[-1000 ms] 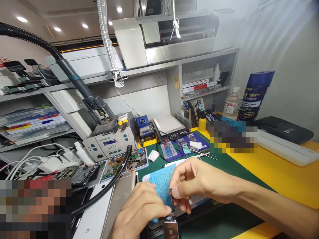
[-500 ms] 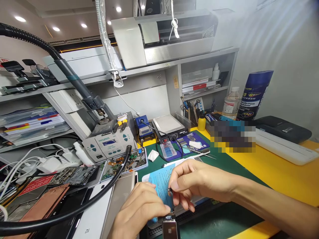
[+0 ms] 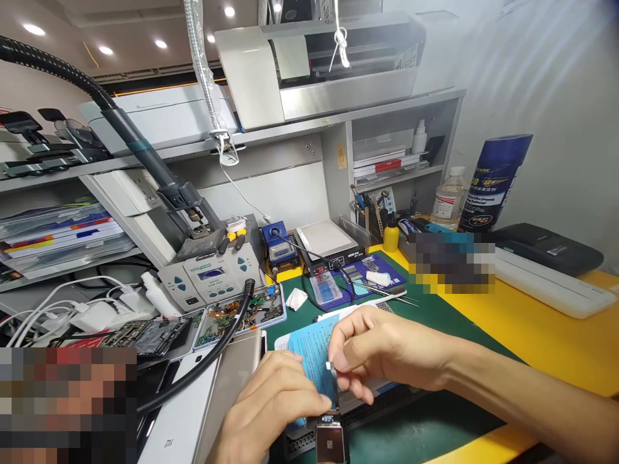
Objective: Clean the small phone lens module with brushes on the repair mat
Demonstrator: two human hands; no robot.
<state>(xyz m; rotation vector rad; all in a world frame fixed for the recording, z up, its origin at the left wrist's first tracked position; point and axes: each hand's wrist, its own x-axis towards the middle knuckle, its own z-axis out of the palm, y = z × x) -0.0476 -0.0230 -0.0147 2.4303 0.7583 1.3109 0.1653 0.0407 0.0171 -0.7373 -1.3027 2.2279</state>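
A small dark rectangular device part (image 3: 331, 443) with a square mark on its face is at the bottom middle. My left hand (image 3: 283, 399) is closed at its upper end, with the thumb pressed near the top edge; the other fingertips are partly hidden. From that end a thin grey strip (image 3: 334, 385) rises towards my right hand (image 3: 377, 351). Thumb and forefinger of my right hand pinch the strip near its pale tip, while the other fingers curl loosely. Behind both hands lies a blue printed sheet (image 3: 309, 345) on a perforated dark surface.
A black hose (image 3: 232, 335) arcs across the left side over a white phone (image 3: 181, 406). Behind it are a tray of circuit boards (image 3: 278, 316) and a soldering station (image 3: 213, 277). Tweezers (image 3: 396, 298) lie on the green mat (image 3: 435, 328). A blue spray can (image 3: 498, 180) stands at right.
The strip's tip at my right fingertips has turned from dark to bright white. More of the strip shows below it. Both hands stay nearly in place.
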